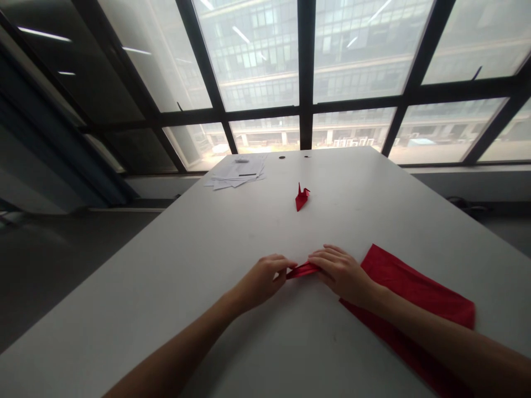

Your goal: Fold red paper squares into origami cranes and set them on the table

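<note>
Between my hands is a narrow strip of folded red paper (303,270), just above or on the white table. My left hand (267,278) pinches its left end between thumb and fingers. Closed over the right end is my right hand (338,271), its fingers hiding that part of the paper. A finished red origami crane (302,197) stands farther back, apart from both hands. Under my right forearm lies a large red sheet (418,284), partly covered by the arm.
The white table (186,243) reaches back toward tall windows with dark frames (306,72). Loose white papers (236,172) are piled at its far left, with a dark pen-like stick on them. Two small dark round items sit near the far edge. A blue curtain (53,127) hangs at left.
</note>
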Motion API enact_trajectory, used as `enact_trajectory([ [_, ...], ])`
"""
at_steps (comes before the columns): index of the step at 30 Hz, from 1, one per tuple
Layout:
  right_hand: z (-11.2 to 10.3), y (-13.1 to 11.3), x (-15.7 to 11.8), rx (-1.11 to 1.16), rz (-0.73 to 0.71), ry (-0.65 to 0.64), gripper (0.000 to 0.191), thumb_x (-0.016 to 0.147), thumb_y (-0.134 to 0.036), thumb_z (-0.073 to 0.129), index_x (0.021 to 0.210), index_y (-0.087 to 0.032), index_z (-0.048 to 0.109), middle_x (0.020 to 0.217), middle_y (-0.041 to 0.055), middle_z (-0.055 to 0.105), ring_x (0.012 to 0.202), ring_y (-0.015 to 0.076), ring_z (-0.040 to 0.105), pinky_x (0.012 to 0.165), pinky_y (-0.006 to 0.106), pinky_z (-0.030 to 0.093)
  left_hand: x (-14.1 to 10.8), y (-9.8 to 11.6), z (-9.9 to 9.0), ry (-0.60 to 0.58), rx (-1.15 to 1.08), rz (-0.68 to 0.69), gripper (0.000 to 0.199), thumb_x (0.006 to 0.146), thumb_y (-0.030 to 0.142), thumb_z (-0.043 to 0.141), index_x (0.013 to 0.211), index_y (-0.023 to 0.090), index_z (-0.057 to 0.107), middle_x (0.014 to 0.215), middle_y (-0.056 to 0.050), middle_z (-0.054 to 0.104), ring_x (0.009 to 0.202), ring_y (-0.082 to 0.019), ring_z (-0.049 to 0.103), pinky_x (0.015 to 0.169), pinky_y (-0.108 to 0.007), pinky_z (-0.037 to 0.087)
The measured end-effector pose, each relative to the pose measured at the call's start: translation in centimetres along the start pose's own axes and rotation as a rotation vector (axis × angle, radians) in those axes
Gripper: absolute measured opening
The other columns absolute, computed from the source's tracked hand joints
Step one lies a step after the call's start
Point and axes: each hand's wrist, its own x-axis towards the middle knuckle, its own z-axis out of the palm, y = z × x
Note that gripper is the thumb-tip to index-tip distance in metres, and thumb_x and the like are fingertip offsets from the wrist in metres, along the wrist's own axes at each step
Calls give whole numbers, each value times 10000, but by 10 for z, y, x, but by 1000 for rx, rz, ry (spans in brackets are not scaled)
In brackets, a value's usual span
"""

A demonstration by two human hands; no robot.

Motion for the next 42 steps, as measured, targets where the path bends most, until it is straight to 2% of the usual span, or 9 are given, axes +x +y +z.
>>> enact_trajectory([
  [4,-2,-3,1,58,65,87,254,994,-238,455,1063,-216,699,1070,85,719,983,223,653,935,410,500,1,9,4,44,-151,-68,266,955,312,539,1112,190,715,979,-56,712,857,-172,623,803,-283,483],
  [8,-5,-9,2,241,213,130,218,978,-275,499,1051,-216,696,953,66,722,838,193,666,778,329,536,0,13,8,92,-288,-190,250,909,356,614,1029,178,744,877,-43,712,766,-162,601,713,-263,459],
  [12,-7,-12,4,405,356,163,162,920,-281,581,1030,-216,681,919,39,740,800,185,686,719,300,546,-1,12,9,32,-542,-318,300,922,384,586,961,133,746,796,-53,705,724,-155,594,661,-250,443],
  [18,-4,-6,6,515,520,56,238,898,-346,607,1085,-201,621,701,-13,694,592,155,629,514,239,463,1,5,11,13,-587,-431,386,916,438,568,836,104,745,702,-58,690,624,-134,569,607,-241,435],
  [20,-2,-3,7,496,522,28,180,888,-330,614,1001,-192,641,691,-13,683,601,149,612,522,233,441,2,3,13,24,-577,-449,363,898,428,590,871,105,753,719,-59,698,631,-139,581,602,-242,439],
  [24,-1,-1,8,493,514,-7,159,876,-297,620,782,-173,649,709,5,674,648,144,589,572,240,432,2,1,18,105,-710,-463,340,821,351,696,1072,124,735,948,-96,744,834,-199,665,745,-289,506],
  [30,-6,-4,11,569,494,-20,73,849,-229,637,808,-174,662,739,-6,667,671,136,573,611,247,433,3,0,22,172,-808,-494,327,765,259,751,1064,126,733,948,-100,756,850,-212,682,777,-308,522],
  [37,-4,-3,10,690,517,-82,118,859,-244,625,965,-193,620,732,-22,654,622,136,577,539,234,424,2,-7,26,114,-740,-438,257,792,218,713,1027,118,747,933,-97,764,858,-224,698,780,-316,541],
  [42,1,-4,10,378,480,-106,123,848,-217,658,962,-225,613,700,-41,643,606,132,540,587,252,405,0,-10,29,158,-273,-246,280,828,130,655,1091,198,724,987,-50,739,871,-191,690,813,-311,551],
])
